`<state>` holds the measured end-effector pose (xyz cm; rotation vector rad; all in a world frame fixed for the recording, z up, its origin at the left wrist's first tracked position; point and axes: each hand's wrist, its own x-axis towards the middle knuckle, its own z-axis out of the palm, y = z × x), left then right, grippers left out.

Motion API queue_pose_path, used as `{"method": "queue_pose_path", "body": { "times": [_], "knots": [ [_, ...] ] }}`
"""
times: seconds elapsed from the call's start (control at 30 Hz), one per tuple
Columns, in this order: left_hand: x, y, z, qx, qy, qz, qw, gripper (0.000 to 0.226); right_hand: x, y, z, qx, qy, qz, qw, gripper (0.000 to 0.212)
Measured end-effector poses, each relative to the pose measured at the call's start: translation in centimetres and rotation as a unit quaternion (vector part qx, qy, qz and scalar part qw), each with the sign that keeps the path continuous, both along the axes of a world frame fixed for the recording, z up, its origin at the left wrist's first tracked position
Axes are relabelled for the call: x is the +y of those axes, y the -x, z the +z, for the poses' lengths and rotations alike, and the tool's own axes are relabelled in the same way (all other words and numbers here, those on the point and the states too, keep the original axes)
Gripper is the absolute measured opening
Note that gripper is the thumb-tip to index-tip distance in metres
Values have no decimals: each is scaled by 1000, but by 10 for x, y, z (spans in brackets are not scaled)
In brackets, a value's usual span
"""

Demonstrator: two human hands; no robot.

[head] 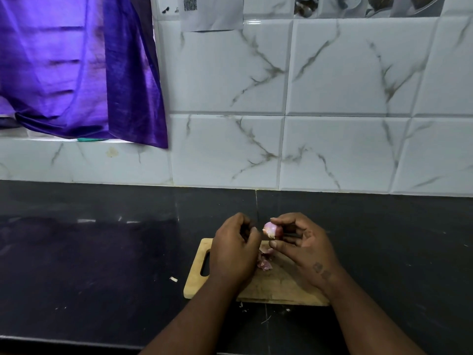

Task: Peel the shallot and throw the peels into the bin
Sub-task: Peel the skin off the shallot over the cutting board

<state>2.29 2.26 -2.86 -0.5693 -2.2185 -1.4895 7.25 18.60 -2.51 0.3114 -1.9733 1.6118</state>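
Note:
A small pink-purple shallot (pixel 271 229) is pinched between the thumb and fingers of my right hand (pixel 304 248), just above a wooden cutting board (pixel 276 288). My left hand (pixel 234 252) is curled beside it on the left, fingertips close to the shallot; whether it holds a bit of peel is hidden. Several loose purple peels (pixel 265 260) lie on the board under my hands. No bin is in view.
The board, with a handle slot (pixel 205 263) at its left end, lies on a black stone counter (pixel 102 252). A small white scrap (pixel 173 279) lies left of the board. A white tiled wall (pixel 332 111) rises behind, and a purple cloth (pixel 76 67) hangs at upper left.

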Motion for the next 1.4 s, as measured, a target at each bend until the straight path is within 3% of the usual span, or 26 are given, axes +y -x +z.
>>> {"method": "queue_pose_path", "body": {
  "times": [0.1, 0.17, 0.8, 1.17, 1.4],
  "knots": [
    [-1, -1, 0, 21, -8, -46, 999, 5, -2, 0, 1, 0, -29, -2, 1000, 46],
    [-3, -2, 0, 29, -9, -59, 998, 11, -1, 0, 2, -8, -34, 0, 999, 49],
    [-4, 0, -2, 50, -16, -46, 998, 15, 3, -1, 3, -25, -76, 6, 997, 51],
    [-4, -2, -1, 153, 114, 26, 981, 6, -1, -4, 3, -37, -70, 7, 997, 44],
    [-1, -1, 0, 70, 71, -2, 995, 9, -4, -5, 3, -27, -68, -1, 997, 39]
  ]
}}
